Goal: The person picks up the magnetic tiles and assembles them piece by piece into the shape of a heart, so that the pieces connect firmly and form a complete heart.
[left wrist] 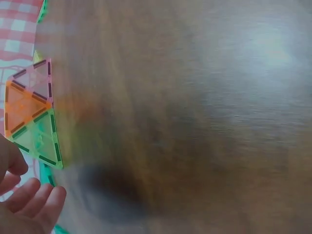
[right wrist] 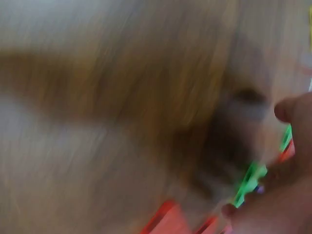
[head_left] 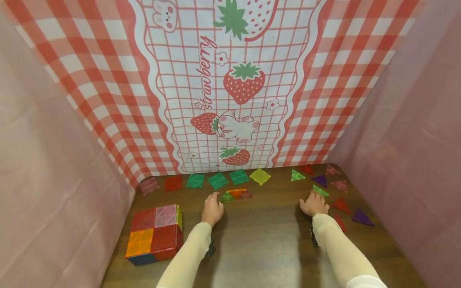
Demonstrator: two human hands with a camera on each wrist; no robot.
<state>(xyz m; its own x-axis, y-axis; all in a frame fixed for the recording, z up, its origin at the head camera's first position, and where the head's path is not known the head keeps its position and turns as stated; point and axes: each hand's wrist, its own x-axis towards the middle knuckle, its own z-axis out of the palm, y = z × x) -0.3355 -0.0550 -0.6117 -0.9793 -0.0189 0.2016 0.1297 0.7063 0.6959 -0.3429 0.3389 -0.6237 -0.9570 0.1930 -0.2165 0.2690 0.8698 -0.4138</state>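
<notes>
In the head view my left hand [head_left: 213, 210] is at the left end of a row of joined triangle magnetic tiles: a green tile [left wrist: 40, 139], an orange tile [left wrist: 22, 108] and a pink tile [left wrist: 41, 80]. Its fingers [left wrist: 30, 201] are loosely bent beside the green tile, with nothing between them. Over on the right, my right hand [head_left: 314, 204] reaches with spread fingers to a light green triangle tile [head_left: 320, 190]. Whether the fingertips touch that tile cannot be made out. The right wrist view is blurred.
A block of magnetic tiles [head_left: 153, 234] stands at the left. Green square tiles [head_left: 217, 181], a red one [head_left: 173, 183] and a yellow one [head_left: 260, 176] line the back edge. Red triangles [head_left: 341, 205] and purple triangles [head_left: 362, 217] lie at the right. A strawberry-print cloth [head_left: 245, 84] hangs behind.
</notes>
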